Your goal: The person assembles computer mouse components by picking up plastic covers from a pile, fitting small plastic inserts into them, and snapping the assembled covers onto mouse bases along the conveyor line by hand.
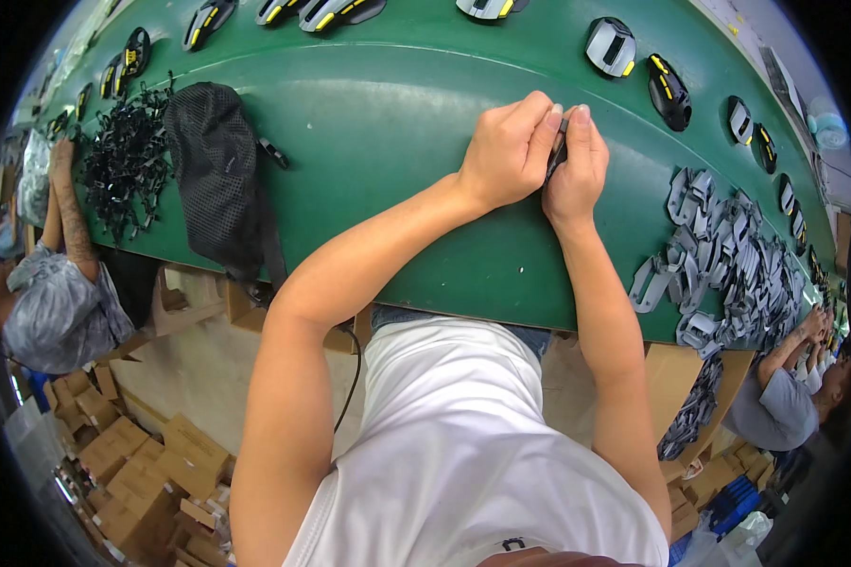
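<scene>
My left hand [512, 146] and right hand [581, 175] met over the middle of the tabletop [369, 123], fingers pinched closed around a small dark part [559, 151], mostly hidden between them. Left of them, near the tabletop's near edge, a black mesh bag [213, 161] stood between my hands and a heap of small black pieces [128, 161]; one loose black piece [273, 153] lay just beside the bag. Rightward, grey shells [738, 265] were piled up to the near edge. Toward the far edge, computer mice [612, 47] formed a curved row.
</scene>
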Demonstrator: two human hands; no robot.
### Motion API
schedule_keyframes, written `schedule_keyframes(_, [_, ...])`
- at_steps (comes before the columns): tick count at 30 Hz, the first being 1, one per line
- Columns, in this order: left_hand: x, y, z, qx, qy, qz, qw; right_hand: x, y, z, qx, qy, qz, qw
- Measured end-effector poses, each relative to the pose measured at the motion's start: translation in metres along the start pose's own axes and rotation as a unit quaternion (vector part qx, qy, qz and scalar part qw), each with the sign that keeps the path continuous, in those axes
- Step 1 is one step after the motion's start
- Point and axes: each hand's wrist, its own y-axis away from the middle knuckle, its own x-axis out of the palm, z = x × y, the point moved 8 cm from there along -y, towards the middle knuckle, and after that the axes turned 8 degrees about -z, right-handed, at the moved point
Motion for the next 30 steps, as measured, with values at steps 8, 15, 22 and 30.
schedule_keyframes(8, [0.002, -0.002, 0.011, -0.07, 0.042, -0.001, 0.997, -0.002, -0.002, -0.005, 0.035, -0.012, -0.008, 0.999])
schedule_keyframes(15, [0.004, 0.0, 0.017, -0.118, 0.071, 0.015, 0.99, -0.004, -0.005, -0.007, 0.031, -0.013, 0.005, 0.999])
schedule_keyframes(22, [-0.006, -0.007, 0.028, -0.159, 0.063, -0.006, 0.985, 0.003, -0.006, -0.005, 0.023, -0.004, 0.043, 0.999])
schedule_keyframes(30, [-0.027, -0.019, 0.058, -0.173, 0.05, -0.025, 0.983, 0.021, -0.003, -0.008, 0.043, -0.006, 0.084, 0.996])
